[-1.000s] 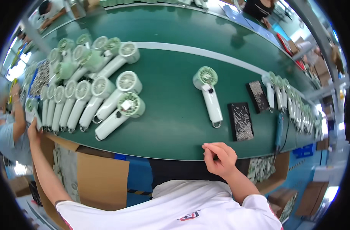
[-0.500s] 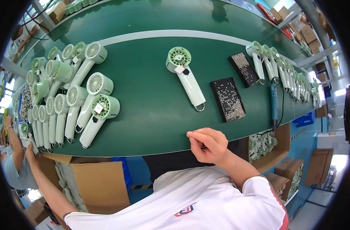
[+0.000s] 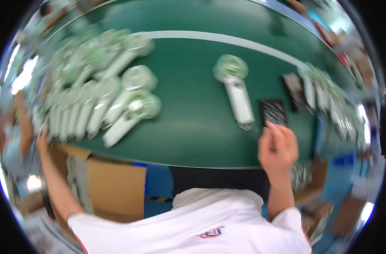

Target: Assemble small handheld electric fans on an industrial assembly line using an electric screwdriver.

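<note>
My right hand (image 3: 279, 148) is at the near end of a black tray (image 3: 267, 103) of small metal parts, thumb and fingers drawn together. Whatever lies between the fingertips is too blurred to make out. Beyond it to the left, a pale green handheld fan (image 3: 239, 99) lies alone, its round head away from me. My left hand (image 3: 42, 142) reaches to the far left table edge, beside the end of a group of similar fans (image 3: 85, 106). Motion smears its fingers, so its grip does not show.
A second black tray (image 3: 295, 91) and a row of fans (image 3: 328, 99) stand on the right. An open cardboard box (image 3: 117, 186) is below the table's front edge at left. Another person's arm (image 3: 23, 114) is close to my left hand.
My right hand has moved right and forward, from the front table edge to the near black tray. The view has turned, shifting the tabletop things rightward and blurring them. My left arm remains stretched left.
</note>
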Motion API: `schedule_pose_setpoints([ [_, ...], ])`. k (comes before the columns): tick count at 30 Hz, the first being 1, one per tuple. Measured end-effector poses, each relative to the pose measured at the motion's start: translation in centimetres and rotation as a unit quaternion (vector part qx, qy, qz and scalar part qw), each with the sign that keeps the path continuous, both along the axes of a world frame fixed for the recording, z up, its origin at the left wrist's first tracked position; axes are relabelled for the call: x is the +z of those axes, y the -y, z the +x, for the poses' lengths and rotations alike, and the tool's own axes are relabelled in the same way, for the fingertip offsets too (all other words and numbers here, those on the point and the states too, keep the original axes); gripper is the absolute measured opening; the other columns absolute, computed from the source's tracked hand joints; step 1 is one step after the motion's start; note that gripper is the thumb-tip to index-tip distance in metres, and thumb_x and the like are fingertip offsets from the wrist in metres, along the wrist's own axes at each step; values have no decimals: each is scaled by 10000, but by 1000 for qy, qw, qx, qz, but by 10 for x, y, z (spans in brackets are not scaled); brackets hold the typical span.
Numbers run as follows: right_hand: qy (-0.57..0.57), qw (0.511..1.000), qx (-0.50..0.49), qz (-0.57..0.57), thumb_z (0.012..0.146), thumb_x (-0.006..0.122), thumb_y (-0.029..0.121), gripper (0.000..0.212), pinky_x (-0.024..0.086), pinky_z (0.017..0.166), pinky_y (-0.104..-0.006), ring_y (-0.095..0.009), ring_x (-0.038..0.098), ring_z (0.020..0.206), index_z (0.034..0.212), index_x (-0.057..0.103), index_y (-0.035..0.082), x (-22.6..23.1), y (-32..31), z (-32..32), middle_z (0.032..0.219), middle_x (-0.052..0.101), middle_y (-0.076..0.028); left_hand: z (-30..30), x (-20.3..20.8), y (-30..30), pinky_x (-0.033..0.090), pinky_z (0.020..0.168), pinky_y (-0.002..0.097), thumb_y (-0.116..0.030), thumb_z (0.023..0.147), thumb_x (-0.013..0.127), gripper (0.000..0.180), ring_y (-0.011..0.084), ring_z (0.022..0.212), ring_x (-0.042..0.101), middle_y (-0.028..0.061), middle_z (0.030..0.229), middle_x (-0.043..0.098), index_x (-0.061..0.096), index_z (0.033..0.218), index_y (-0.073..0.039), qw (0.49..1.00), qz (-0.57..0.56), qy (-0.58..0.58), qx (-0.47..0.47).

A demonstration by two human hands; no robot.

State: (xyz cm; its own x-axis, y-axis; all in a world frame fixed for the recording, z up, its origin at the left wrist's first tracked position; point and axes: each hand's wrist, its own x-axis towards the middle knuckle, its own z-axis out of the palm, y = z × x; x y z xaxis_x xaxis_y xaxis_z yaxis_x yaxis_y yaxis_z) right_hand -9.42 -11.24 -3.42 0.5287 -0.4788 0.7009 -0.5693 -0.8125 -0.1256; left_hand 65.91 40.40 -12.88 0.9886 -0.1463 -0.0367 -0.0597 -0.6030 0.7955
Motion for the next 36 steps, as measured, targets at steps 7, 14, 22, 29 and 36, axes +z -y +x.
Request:
schedule_pose_setpoints([
  [7, 16, 998, -21, 56, 938, 692, -23, 173, 412, 509, -248, -120, 541, 677, 1108, 726, -16, -21, 11, -49, 1001, 654, -97, -46, 26, 50, 510, 955, 342, -344, 725, 918, 886, 249, 1125, 671, 215, 1275, 688, 558, 1394, 113, 992, -6, 113, 63],
  [14, 2, 998, -30, 49, 949, 686, -12, 169, 399, 506, -240, -109, 529, 677, 1114, 722, -14, -13, 26, -41, 1010, 648, -78, -88, 45, 66, 552, 757, 317, -300, 704, 919, 805, 181, 858, 718, 145, 1052, 758, 615, 1315, 127, 984, 79, 124, 104],
  [22, 12, 999, -26, 45, 949, 679, -23, 156, 385, 486, -248, -110, 517, 657, 1100, 721, -21, -17, 29, -48, 995, 649, -80, -101, 56, 74, 551, 710, 329, -323, 710, 870, 498, 184, 737, 727, 124, 820, 773, 785, 1074, 5, 949, 219, 211, 82],
  [29, 25, 998, -24, 59, 948, 674, -42, 155, 369, 480, -242, -111, 524, 669, 1097, 717, -36, -20, 28, -62, 1004, 656, -94, -107, 55, 72, 537, 651, 295, -217, 766, 858, 426, 117, 724, 700, 80, 848, 778, 776, 1117, 11, 963, 83, 228, 116],
  [36, 16, 999, -3, 32, 955, 656, -63, 143, 364, 492, -251, -142, 535, 686, 1090, 706, -55, -22, 17, -64, 1005, 658, -111, -53, 83, 100, 522, 568, 264, -81, 811, 847, 362, 159, 715, 696, 82, 921, 734, 724, 1086, 120, 954, -233, 147, 115],
])
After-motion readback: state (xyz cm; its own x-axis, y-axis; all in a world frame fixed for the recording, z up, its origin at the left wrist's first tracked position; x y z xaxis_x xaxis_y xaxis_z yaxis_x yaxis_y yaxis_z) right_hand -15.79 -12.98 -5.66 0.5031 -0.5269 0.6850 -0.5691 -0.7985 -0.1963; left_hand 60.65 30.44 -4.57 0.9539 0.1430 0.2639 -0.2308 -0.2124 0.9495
